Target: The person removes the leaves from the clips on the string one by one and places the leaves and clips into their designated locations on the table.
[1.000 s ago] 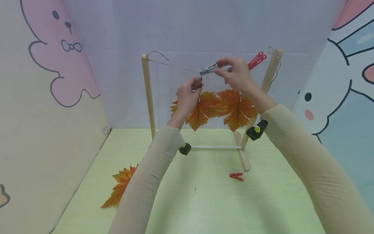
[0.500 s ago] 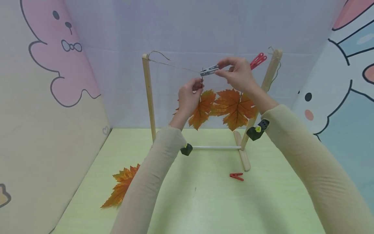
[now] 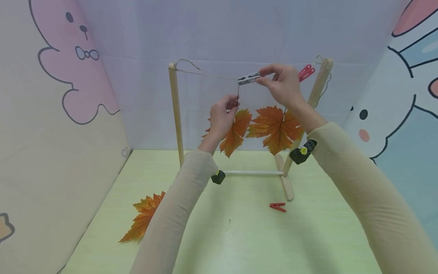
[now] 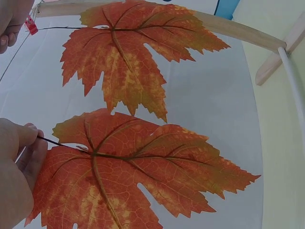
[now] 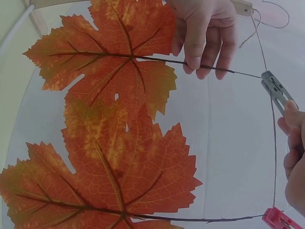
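My left hand (image 3: 222, 117) pinches the dark stem of an orange maple leaf (image 4: 119, 162), which hangs below the fingers. In the head view that hand hides part of the leaf. My right hand (image 3: 282, 83) holds a grey clothespin (image 5: 275, 88) by its handle end, between thumb and fingers. The clothespin's front end is at the twine (image 5: 274, 152), and the tip of the leaf's stem reaches it. Beside it, a second maple leaf (image 3: 276, 127) hangs by its stem from a red clothespin (image 3: 306, 72) on the same twine.
The twine runs between two wooden posts (image 3: 175, 110), joined low down by a white rod (image 3: 253, 173). Another maple leaf (image 3: 142, 220) lies on the table (image 3: 239, 243) at left, partly behind my left sleeve. A small red clothespin (image 3: 278, 207) lies near the right foot.
The grey clothespin and right hand have shifted slightly up and right. The stem tip that stuck up above the clothespin no longer shows there. My left hand keeps its pinch.
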